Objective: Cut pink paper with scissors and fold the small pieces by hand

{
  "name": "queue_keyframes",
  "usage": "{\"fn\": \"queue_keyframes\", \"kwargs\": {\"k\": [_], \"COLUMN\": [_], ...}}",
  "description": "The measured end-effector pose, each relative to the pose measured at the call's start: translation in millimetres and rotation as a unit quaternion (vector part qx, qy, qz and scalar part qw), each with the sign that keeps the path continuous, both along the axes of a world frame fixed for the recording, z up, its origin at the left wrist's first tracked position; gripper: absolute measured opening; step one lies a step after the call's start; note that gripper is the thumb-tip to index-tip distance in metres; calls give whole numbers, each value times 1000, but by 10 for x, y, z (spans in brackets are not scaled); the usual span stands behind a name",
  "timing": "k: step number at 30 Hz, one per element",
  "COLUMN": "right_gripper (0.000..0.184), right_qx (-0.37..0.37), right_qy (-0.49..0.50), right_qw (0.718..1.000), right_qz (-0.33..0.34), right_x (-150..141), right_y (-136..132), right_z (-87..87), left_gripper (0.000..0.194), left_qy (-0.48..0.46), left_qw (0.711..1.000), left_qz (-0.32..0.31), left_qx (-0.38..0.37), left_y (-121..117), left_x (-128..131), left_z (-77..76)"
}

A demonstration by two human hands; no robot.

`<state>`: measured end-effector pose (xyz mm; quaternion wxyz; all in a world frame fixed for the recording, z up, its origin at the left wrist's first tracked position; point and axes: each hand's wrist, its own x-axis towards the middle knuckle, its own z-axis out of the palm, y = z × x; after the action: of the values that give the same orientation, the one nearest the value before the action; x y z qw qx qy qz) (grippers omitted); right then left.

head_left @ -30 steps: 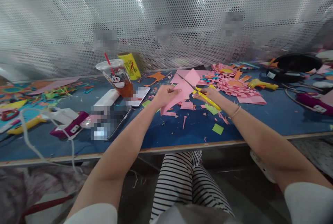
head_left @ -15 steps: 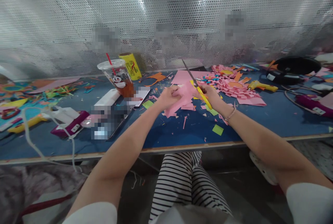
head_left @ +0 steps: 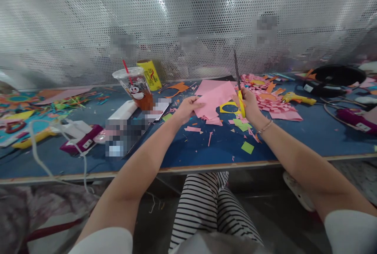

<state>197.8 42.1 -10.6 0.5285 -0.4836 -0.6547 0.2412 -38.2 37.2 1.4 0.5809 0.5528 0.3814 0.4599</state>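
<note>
A sheet of pink paper [head_left: 213,100] is pinched by its left edge in my left hand [head_left: 190,108], tilted above the table. My right hand [head_left: 249,102] is closed around the yellow handles of a pair of scissors [head_left: 238,71], whose dark blades point up and away, apart from the sheet. Beneath and beside the paper lie small pink scraps [head_left: 193,129], a yellow paper piece with a round hole [head_left: 229,107] and green paper squares [head_left: 247,147]. Another pink sheet [head_left: 203,87] lies flat behind. Fringed pink paper flowers [head_left: 272,100] sit right of my right hand.
On the left stand a drink cup with a red straw [head_left: 135,89] and a yellow box [head_left: 150,75]. Purple glue guns [head_left: 81,140], white cables [head_left: 37,151] and coloured scraps lie left. A yellow glue gun [head_left: 299,98] and a black round container [head_left: 324,85] are right. A perforated metal panel [head_left: 188,22] rises behind.
My right hand has moved right with the scissors, and the blades have swung more upright. The pink paper has been turned and raised, lying flatter in view, uncovering the yellow holed piece.
</note>
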Motion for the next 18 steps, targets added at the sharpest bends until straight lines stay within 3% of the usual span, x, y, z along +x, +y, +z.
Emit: {"fn": "queue_keyframes", "kwargs": {"k": [6, 12, 18], "right_gripper": [44, 44, 41], "right_qx": [9, 18, 1], "right_qy": [94, 100, 36], "right_qw": [995, 995, 999], "right_qz": [-16, -1, -3], "right_x": [-82, -90, -36], "right_y": [-93, -133, -104], "right_z": [60, 116, 45], "left_gripper": [39, 30, 27], "left_qy": [-57, 23, -11], "left_qw": [998, 997, 971], "left_qz": [11, 47, 192], "left_qx": [-7, 54, 142], "left_y": [69, 65, 136], "left_x": [-19, 23, -22], "left_z": [-6, -46, -28]}}
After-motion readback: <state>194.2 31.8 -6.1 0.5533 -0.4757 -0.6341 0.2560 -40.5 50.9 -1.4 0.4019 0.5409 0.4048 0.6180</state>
